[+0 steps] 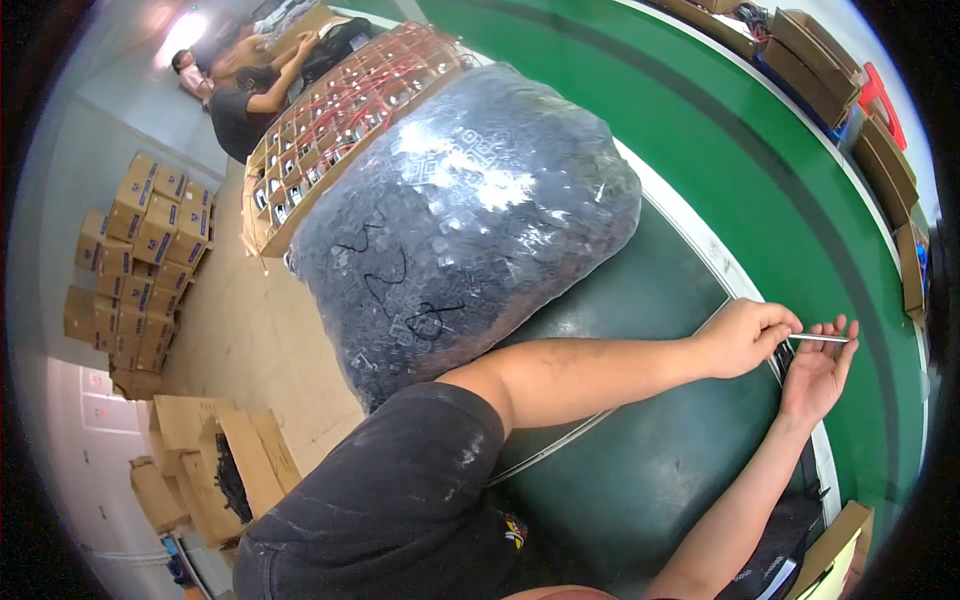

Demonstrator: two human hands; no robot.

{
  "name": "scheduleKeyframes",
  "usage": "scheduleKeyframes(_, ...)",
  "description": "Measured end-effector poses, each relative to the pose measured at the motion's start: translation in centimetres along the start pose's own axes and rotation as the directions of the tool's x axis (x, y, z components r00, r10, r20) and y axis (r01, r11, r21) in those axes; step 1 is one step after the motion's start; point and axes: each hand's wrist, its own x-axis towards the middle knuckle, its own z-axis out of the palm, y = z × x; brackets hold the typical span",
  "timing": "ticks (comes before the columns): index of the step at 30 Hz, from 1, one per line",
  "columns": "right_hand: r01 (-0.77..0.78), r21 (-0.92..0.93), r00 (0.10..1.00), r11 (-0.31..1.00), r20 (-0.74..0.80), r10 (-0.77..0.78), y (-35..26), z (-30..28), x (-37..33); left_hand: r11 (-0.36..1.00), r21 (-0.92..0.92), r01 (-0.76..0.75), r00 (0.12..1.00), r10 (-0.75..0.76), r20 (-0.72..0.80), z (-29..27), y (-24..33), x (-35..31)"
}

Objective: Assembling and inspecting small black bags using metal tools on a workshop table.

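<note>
Out at the right side of the bench, my left hand (pixel 745 338) is closed on one end of a slim silver metal rod (pixel 818 338). The rod runs sideways from its fingers toward my right hand (pixel 815 380). That hand is palm up with fingers apart and slightly curled; the rod's other end passes in front of them and seems to touch a fingertip. Beneath both hands lie the edge of the dark green bench top (pixel 640 450) and the green belt (pixel 870 400). What kind of tool or part the rod is, I cannot tell.
A large clear plastic bag (pixel 470 210) of dark parts fills the bench to my left. Beyond it stands a divided cardboard tray (pixel 350 110) with red wires. Another person (pixel 250 105) works farther off. Stacked cartons (pixel 150 230) and open boxes (pixel 215 455) are at the left.
</note>
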Motion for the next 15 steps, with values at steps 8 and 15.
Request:
scheduleKeyframes(8,-0.029,-0.034,0.999,0.999,-0.026,0.028,-0.02,0.36,-0.24,0.966,0.165,-0.200,0.975,0.213,-0.061,-0.16,-0.10,-0.15)
scheduleKeyframes(15,-0.037,-0.093,0.999,0.995,-0.026,0.035,0.00,0.72,-0.33,0.956,0.267,-0.122,0.992,0.129,-0.010,-0.12,0.42,-0.48)
